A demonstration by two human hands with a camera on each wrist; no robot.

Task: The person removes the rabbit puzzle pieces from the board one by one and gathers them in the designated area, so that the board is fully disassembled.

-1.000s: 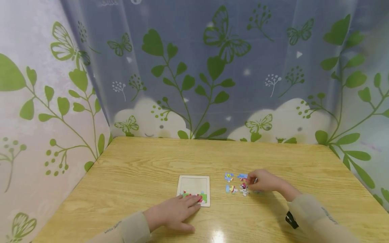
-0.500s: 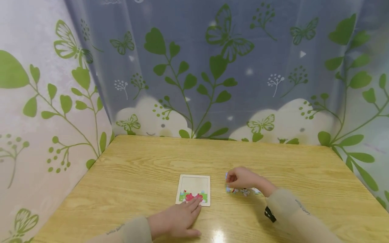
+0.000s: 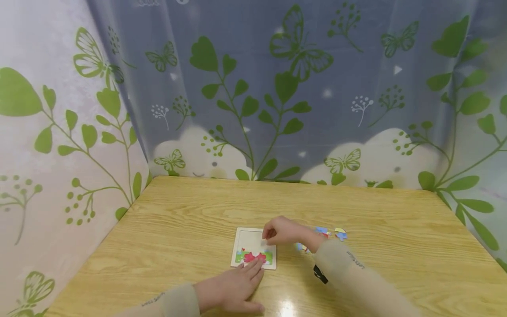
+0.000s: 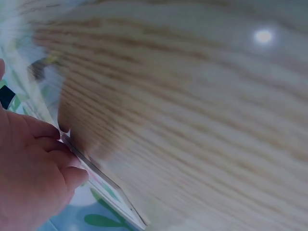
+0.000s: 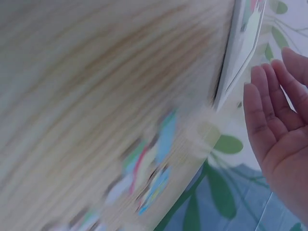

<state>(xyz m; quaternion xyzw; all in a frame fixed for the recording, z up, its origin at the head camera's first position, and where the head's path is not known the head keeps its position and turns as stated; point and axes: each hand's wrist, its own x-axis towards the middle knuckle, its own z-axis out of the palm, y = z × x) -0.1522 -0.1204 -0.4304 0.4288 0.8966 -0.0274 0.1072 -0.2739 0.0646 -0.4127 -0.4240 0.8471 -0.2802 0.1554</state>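
Observation:
A jigsaw tray with a pale wooden rim lies on the table, its lower part filled with green and pink-red puzzle pieces. My left hand lies flat with extended fingers on its near edge; in the left wrist view those fingers rest at the rim. Above the tray's upper right, my right hand pinches a small puzzle piece, mostly hidden, with only a pale bit showing under the fingertips. The right wrist view shows that hand beside the tray, the piece indistinct.
Loose puzzle pieces lie right of the tray, including a blue-and-red one and a yellow-and-blue one; my right forearm hides others. A wood-grain table meets a leaf-patterned curtain at its back edge.
My right hand has moved left from the loose pieces to over the tray. Its forearm now covers part of the loose group. My left hand has slid slightly toward the tray's near edge.

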